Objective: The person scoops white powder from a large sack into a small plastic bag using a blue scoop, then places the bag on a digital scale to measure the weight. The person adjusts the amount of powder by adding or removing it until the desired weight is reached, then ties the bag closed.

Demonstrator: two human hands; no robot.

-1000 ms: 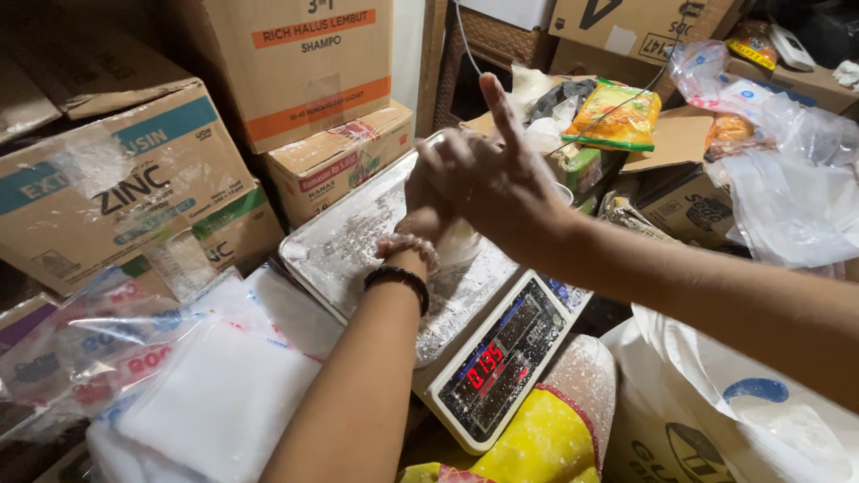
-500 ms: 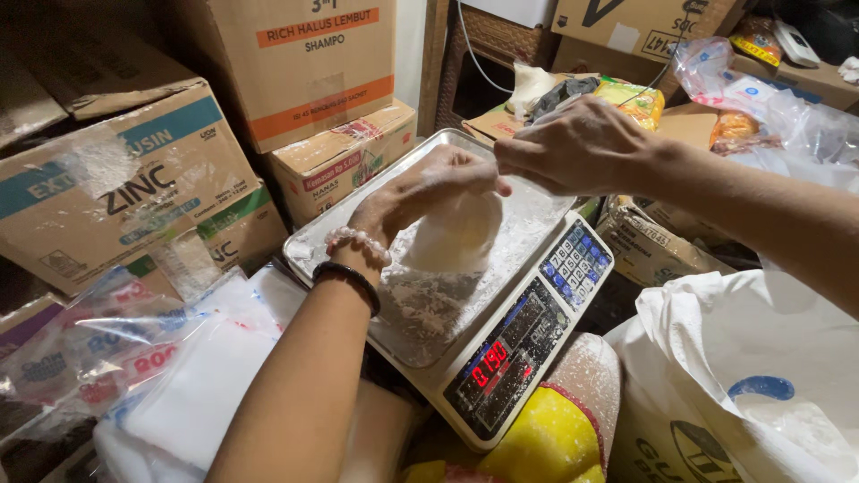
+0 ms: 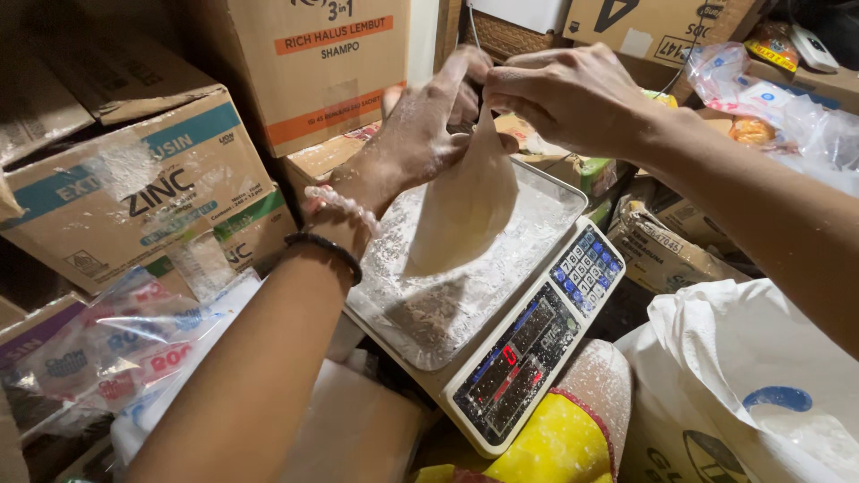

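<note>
While both hands pinch its neck, the flour bag (image 3: 465,206) hangs upright over the scale tray (image 3: 546,224).
Left hand (image 3: 429,116) and right hand (image 3: 573,94) grip together above the tray's far edge, equally near.

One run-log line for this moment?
left hand: pinching bag top | right hand: pinching bag top | bag of white powder: hanging over scale tray

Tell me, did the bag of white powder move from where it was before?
Yes. The bag of white powder lay on the scale tray half a second ago; now both hands lift it by its top, hanging above the tray.
</note>
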